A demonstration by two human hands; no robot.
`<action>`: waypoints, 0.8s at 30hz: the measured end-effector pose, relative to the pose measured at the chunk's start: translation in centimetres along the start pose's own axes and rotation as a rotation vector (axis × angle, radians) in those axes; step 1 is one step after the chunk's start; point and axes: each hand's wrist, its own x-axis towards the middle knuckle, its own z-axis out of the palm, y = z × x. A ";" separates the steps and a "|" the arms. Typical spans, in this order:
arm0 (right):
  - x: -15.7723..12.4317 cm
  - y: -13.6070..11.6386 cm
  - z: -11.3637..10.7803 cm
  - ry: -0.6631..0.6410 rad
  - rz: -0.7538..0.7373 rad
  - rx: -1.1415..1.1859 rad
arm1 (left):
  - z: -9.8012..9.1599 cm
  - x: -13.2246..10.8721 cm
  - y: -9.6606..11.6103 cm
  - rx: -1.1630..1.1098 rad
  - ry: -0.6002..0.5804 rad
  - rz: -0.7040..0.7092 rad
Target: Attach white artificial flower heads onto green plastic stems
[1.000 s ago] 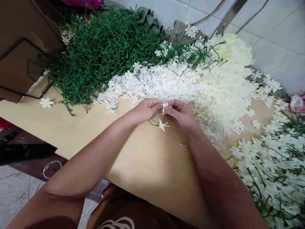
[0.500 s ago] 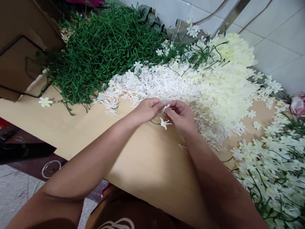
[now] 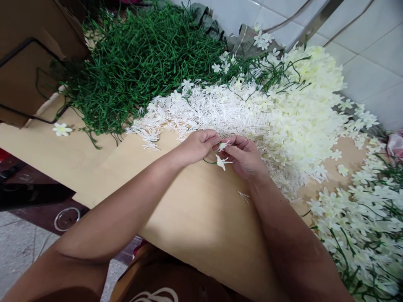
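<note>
Pinched in my left hand (image 3: 204, 144) is a green artificial flower stem (image 3: 209, 162), with a white flower (image 3: 223, 162) hanging on one branch below the fingers. My right hand (image 3: 245, 155) closes its thumb and fingers on a second white flower (image 3: 223, 145) at the stem's other tip. The two hands nearly touch, just in front of a heap of white stamens (image 3: 217, 109). A small loose tuft of stamens (image 3: 243, 196) lies on the board by my right forearm.
Green stems (image 3: 151, 63) are heaped at the back left, and pale yellow-white petals (image 3: 308, 109) at the back right. Assembled flowers (image 3: 362, 226) pile up at the right. A cardboard box (image 3: 28, 54) stands at the left, near a single flower (image 3: 62, 129) on the tan board (image 3: 119, 172).
The view has shifted slightly. My right fingers have drawn back a little, so more of the upper flower shows between the hands. The left hand keeps its pinch on the stem.
</note>
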 end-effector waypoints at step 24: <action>0.1 1.1 0.9 0.121 -0.094 0.081 | 0.5 0.2 -0.7 0.091 0.037 0.059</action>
